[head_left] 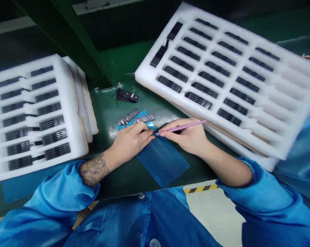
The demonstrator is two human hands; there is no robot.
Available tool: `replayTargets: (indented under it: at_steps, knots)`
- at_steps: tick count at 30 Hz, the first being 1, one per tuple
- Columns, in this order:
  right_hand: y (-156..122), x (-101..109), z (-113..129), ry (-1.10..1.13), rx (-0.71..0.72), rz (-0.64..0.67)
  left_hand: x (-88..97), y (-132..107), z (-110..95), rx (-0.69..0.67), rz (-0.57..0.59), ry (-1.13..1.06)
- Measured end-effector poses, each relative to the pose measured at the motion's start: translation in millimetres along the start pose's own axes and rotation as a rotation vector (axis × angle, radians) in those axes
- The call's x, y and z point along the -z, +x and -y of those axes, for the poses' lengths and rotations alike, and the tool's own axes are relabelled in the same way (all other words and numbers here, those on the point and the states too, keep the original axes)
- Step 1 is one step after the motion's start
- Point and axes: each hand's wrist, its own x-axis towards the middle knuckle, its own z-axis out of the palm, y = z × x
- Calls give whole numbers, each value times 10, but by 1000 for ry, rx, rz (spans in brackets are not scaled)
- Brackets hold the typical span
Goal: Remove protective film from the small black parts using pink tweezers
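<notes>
My right hand (187, 137) grips a pair of thin pink tweezers (187, 126), their tip pointing left. The fingers of my left hand (129, 140) are pinched together right at that tip; what they hold is hidden. Below both hands lies a blue sheet (166, 161) marked with rows of tiny dots. Just beyond my left fingers, two slim black plastic parts (128, 117) with small light patches rest on the sheet's far end. A small pile of similar black parts (126, 95) sits farther back on the green table.
At the right, a white foam tray (144, 71) holds rows of black parts in slots and rests on another tray. More stacked foam trays (76, 139) with black parts stand at the left. A green post (78, 44) rises behind the pile.
</notes>
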Motion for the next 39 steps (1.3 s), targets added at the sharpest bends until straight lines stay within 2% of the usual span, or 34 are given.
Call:
replayTargets:
  at_steps: [25,36,39]
  knots:
    - [-7,-1,-19,-7,14,-2,0,-6,6,8,25,-5]
    - [-10,-21,-56,49,-79,-216,40,-16,-24,-46,-1,46]
    - [3,-46,-47,71,-89,-288,96,-8,-23,-68,-68,31]
